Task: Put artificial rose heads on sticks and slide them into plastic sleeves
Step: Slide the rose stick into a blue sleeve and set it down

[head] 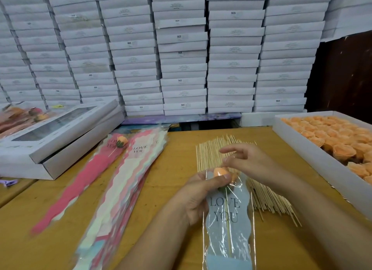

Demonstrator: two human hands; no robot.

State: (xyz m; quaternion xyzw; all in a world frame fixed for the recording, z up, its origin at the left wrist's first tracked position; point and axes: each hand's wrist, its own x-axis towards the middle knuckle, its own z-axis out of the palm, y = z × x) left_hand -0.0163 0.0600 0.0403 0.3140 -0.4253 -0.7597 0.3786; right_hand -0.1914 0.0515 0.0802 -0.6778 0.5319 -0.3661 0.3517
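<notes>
I am holding a clear plastic sleeve with a pale blue wavy insert printed "LOVE YOU" (227,219), and inside it sits a peach artificial rose head with a green base (220,173) on a thin pale wooden stick (229,235). The rose is lying near the top of the sleeve, above the wooden table (171,179), with the stick running down the middle behind the lettering. My left hand (201,195) is gripping the upper part of the sleeve, thumb pressing across the front just at the rose, fingers wrapped behind. My right hand (249,161) is hovering just above and beside the rose, fingers loosely spread and slightly bent; I cannot tell whether the fingertips are pinching the sleeve's top edge.

Under my hands a loose spread of bare wooden sticks (211,151) is lying on the table. To my right a shallow white tray (314,157) is holding rows of peach rose heads (338,137). To my left a stack of unused sleeves with pink, white and blue inserts (128,179) is lying flat, and on it a finished rose in a pink sleeve (96,169). Further left a white gift box with a window lid (58,133) is resting on another box. Behind the table, stacks of flat white boxes (181,48) are filling the wall.
</notes>
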